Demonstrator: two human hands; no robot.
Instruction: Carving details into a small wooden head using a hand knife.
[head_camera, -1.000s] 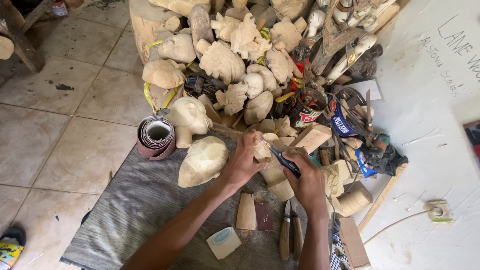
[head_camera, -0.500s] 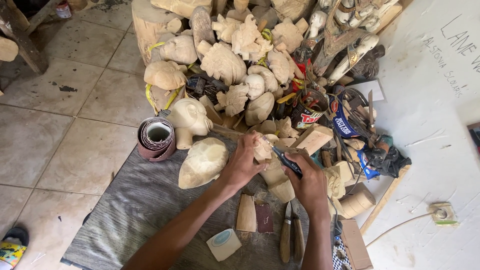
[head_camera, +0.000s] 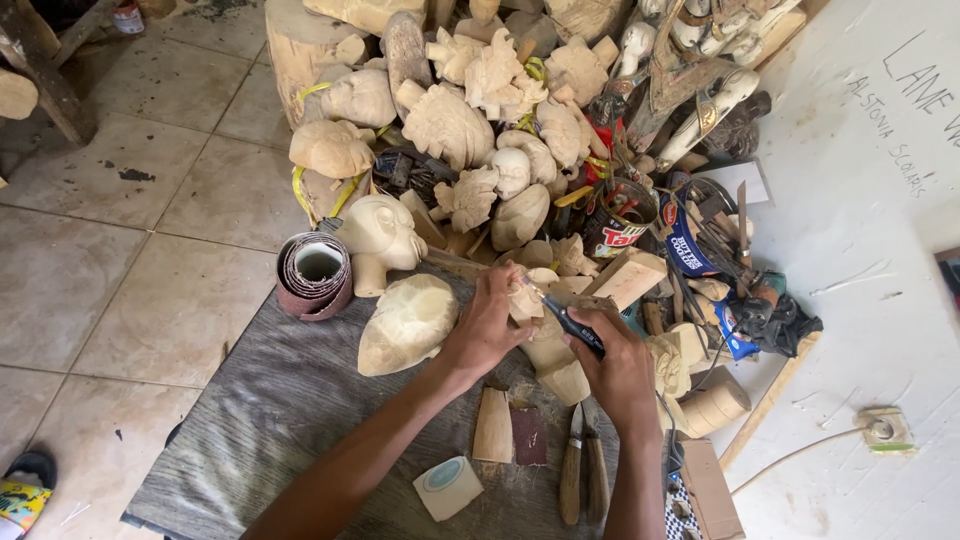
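A small pale wooden carving (head_camera: 527, 300) is gripped by the left hand (head_camera: 487, 330); a dark-handled tool (head_camera: 575, 328) is clasped in the right hand (head_camera: 620, 368). Detail cutting is judged underway; steady pressure is called for.

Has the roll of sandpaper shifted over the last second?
No. The roll of sandpaper sits at the same spot by the far left corner of the grey mat, beside the carved wooden head, as in both earlier pictures.

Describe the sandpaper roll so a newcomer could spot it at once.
Start at the grey mat under the hands. At its far-left corner, beside the pale carved head, lies the sandpaper roll. It alone is a reddish-brown coil with a hollow centre; its neighbours are bare wood.
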